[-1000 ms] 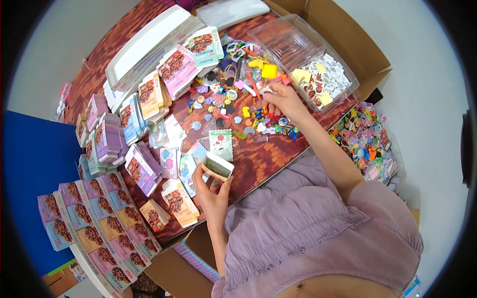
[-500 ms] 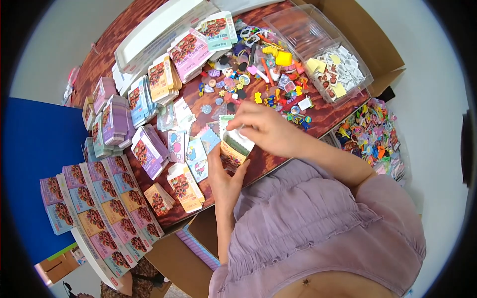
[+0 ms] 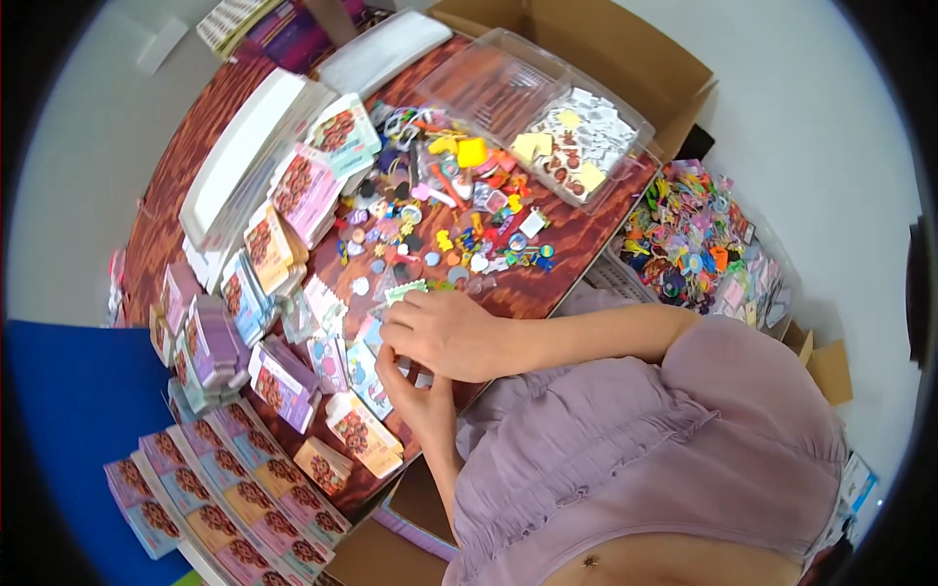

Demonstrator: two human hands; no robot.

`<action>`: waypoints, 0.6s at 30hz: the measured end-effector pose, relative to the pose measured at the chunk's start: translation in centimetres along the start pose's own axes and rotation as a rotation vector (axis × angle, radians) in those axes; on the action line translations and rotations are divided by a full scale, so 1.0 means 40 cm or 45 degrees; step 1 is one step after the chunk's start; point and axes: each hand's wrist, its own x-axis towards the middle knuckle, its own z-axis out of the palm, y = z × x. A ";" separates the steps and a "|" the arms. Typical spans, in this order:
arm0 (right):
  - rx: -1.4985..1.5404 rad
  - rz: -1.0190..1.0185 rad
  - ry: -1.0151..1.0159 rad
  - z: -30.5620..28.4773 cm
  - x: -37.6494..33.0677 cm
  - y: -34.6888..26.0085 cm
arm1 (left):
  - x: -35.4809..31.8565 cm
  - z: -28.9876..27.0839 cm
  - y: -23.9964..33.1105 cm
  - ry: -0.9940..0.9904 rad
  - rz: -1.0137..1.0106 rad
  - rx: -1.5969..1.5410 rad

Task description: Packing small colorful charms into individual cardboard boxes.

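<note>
Wooden table (image 3: 586, 283), cluttered: loose small toys (image 3: 459, 210), stacked packets (image 3: 220, 342). Both hands at near edge; right hand (image 3: 445, 332) over left hand (image 3: 420, 396), pinching small packet (image 3: 403, 291). Advisable: steady it, press edges evenly.

Both hands (image 3: 442, 344) on small packet (image 3: 404, 293); trinkets (image 3: 451, 220) beyond

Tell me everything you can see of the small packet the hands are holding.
The small packet is mostly hidden: only a pale green top edge with a toothed rim pokes out above the right hand, which covers it from above. The left hand meets it from below. It sits over the brown wooden table, just near of the scattered colourful trinkets. Its contents cannot be seen.
</note>
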 end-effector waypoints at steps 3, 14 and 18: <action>0.178 -0.088 0.185 -0.041 -0.002 0.005 | 0.002 0.010 -0.007 0.019 0.053 -0.004; -0.759 0.796 0.266 -0.405 -0.190 0.425 | 0.012 0.014 -0.001 -0.040 -0.052 -0.086; -0.202 0.923 0.099 -0.450 -0.225 0.498 | 0.014 0.019 0.013 -0.043 -0.066 -0.078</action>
